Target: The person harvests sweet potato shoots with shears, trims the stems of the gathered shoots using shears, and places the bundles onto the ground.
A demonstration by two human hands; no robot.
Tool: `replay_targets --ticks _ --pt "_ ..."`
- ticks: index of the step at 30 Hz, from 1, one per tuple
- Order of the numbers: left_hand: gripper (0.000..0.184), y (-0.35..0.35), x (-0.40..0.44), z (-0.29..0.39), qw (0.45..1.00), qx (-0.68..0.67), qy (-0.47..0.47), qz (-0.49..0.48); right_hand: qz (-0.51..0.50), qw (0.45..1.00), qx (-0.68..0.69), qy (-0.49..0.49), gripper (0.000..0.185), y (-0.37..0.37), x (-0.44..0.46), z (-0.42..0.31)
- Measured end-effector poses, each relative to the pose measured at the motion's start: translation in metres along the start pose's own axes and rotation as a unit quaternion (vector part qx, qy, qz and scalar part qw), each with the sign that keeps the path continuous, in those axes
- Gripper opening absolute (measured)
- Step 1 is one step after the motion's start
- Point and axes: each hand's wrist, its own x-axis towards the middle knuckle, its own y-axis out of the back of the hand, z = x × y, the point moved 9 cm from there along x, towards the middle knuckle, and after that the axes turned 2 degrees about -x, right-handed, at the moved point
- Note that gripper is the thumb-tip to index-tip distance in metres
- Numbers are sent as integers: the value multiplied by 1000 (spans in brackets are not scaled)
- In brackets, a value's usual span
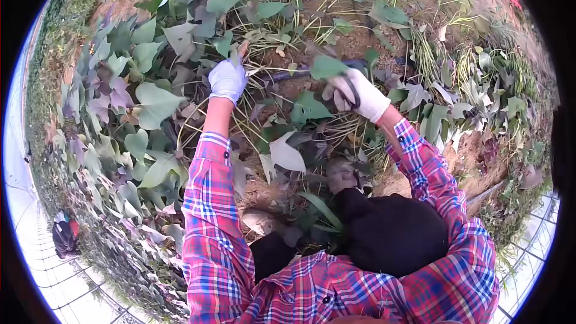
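Note:
My left hand (228, 79), in a pale thin glove with a bare fingertip showing, reaches into the leafy vines on the left. Its fingers are bent together at a vine stem (252, 72); the exact grip is partly hidden. My right hand (367, 97), in a white knitted glove, is closed around a tool with a black looped handle (353, 91), whose working end I cannot make out. A broad green leaf (327, 67) is just beyond its fingers, slightly blurred. Below and between the hands lie a holed green leaf (308, 108) and a pale upturned leaf (287, 152).
A dark hose (288, 75) runs across the soil beyond my hands. Dense vines (150, 105) cover the left, and more stems (429, 54) spread at the right. My shoes (261, 221) and dark-clad knee (393, 234) are close below. A dark bag-like object (65, 237) sits far left.

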Motion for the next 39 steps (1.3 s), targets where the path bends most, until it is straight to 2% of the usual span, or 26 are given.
replay_targets --ticks 2,3,5,6,8,10,11,15,16,19,21,22,24,25,27,28,29,30,31,33,34,35,37,38,39 --pt "59 -1 -15 3 1000 -3 1 29 66 995 72 -21 36 14 4 -3" --pt "59 -9 -21 1 999 9 8 29 85 995 60 8 39 27 17 11" --pt "54 -14 -36 -1 996 13 -1 85 91 985 131 -73 38 24 9 21" --pt "51 -12 -44 2 995 5 0 96 90 989 91 -78 35 21 4 16" --pt "46 -6 -52 8 991 20 -25 130 86 995 54 -26 36 8 0 -3" --pt "36 -3 -58 14 987 28 -47 150 29 999 33 -8 36 -10 9 -8" --pt "33 -5 -58 15 987 35 -51 148 -5 1000 24 1 36 -18 20 -7" --pt "28 -5 -61 26 995 36 -53 74 -80 976 -196 -51 40 -40 42 -1" --pt "27 5 -69 29 993 5 -75 94 -81 977 -193 -49 40 -39 43 1" --pt "24 32 -85 33 992 -10 -61 111 -57 983 -161 -65 35 -35 42 10" --pt "25 48 -93 45 979 -11 -114 171 -55 982 -170 -64 35 -36 41 7" --pt "25 41 -87 38 993 16 -56 107 -56 982 -173 -58 35 -36 43 9" --pt "24 57 -90 48 984 87 -76 138 -59 986 -138 -74 36 -35 41 11" --pt "18 65 -92 49 980 89 -56 170 -66 988 -105 -89 37 -36 39 12" --pt "21 68 -93 51 968 74 -114 210 -64 990 -98 -80 38 -33 36 11" --pt "27 63 -90 45 976 -52 -137 161 -78 991 -66 -80 39 -33 35 12" --pt "30 47 -87 35 969 -216 -94 68 -92 992 -36 -80 40 -35 34 13" --pt "33 40 -89 36 926 -373 -47 -26 -92 992 -35 -81 40 -33 34 16" --pt "37 41 -92 37 939 -336 2 -76 -94 993 -9 -72 41 -33 34 18" --pt "39 69 -81 70 888 -432 -158 15 -84 995 1 -52 43 -31 27 14" --pt "37 73 -76 75 931 -265 -228 105 -74 996 -15 -38 44 -31 20 5" --pt "37 60 -62 72 946 -156 -251 131 -68 997 5 -40 47 -29 16 5" --pt "37 25 -28 55 978 -33 -192 76 -38 997 49 -55 55 -21 6 6" --pt "35 0 -16 36 989 -58 -138 22 -43 995 64 -69 65 -16 5 11" --pt "35 -11 -18 24 987 -88 -131 28 -35 992 83 -86 68 -9 5 18"
